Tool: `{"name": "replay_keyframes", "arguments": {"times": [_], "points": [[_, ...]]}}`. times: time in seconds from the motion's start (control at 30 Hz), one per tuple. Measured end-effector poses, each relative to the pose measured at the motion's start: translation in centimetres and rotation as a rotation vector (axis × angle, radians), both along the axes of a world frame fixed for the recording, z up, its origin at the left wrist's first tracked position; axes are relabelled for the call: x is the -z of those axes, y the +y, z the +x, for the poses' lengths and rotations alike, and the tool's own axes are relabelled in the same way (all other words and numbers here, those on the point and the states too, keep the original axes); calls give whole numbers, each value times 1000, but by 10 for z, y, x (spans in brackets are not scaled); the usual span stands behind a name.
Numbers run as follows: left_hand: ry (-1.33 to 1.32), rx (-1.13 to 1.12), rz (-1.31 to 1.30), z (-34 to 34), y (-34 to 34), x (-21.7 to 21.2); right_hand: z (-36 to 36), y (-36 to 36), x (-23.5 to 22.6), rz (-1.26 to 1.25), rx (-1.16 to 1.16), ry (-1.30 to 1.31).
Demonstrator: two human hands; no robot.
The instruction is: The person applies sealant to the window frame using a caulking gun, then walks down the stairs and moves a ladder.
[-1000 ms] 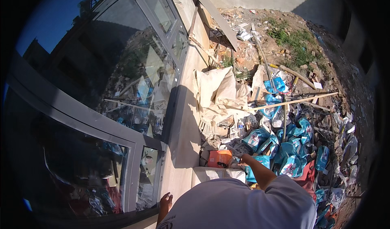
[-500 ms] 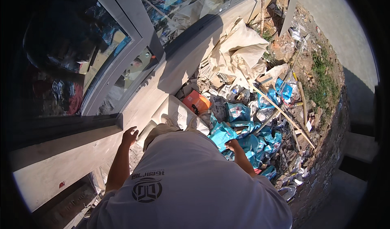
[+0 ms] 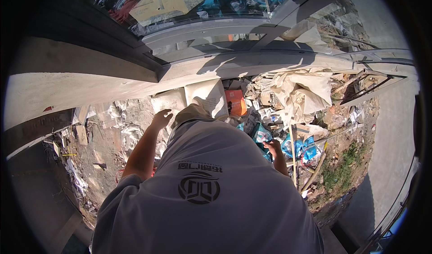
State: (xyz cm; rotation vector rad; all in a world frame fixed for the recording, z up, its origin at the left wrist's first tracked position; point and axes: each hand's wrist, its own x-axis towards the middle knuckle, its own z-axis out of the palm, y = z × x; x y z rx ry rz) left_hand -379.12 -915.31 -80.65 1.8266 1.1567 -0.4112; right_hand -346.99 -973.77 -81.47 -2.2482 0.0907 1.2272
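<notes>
My left hand (image 3: pixel 162 119) hangs empty beside my body with its fingers loosely bent and apart. Nearest to it are white, box-like slabs (image 3: pixel 206 96) lying at the foot of the wall, and it appears apart from them. On the other side, my right hand (image 3: pixel 272 147) is held out over blue plastic bags (image 3: pixel 262 134), fingers slightly curled, with nothing visible in it. Whether it touches the bags is hard to tell. An orange bag or box (image 3: pixel 236 102) rests beside the white slabs. My shirt hides the ground directly below me.
A grey-framed glass window (image 3: pixel 202 29) runs along the pale wall (image 3: pixel 90 92) ahead. Crumpled beige sheeting (image 3: pixel 306 92) lies on rubble at the right, near a wooden strip (image 3: pixel 294 157) and a yellowish pole (image 3: pixel 317 168). Grass (image 3: pixel 344 168) and a grey concrete surface (image 3: pixel 387 150) lie farther right.
My view and body have turned left, so the window now stretches across the top. The beige sheeting and bags sit farther right in view. Both hands remain empty at my sides.
</notes>
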Motion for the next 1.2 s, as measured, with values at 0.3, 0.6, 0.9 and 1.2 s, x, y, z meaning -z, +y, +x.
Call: {"name": "replay_keyframes", "arguments": {"times": [0.3,0.6,0.9,1.2], "points": [[98,-411,39,-78,-3,-4,113,177,-18,25,-560,49],[101,-1043,141,-160,-136,-22,173,394,-13,37,-1124,162],[302,-1342,3,-129,-391,-43,208,490,-15,51,-1333,140],[45,-1697,-52,-52,-472,1,151,508,21,13,-1651,201]]}}
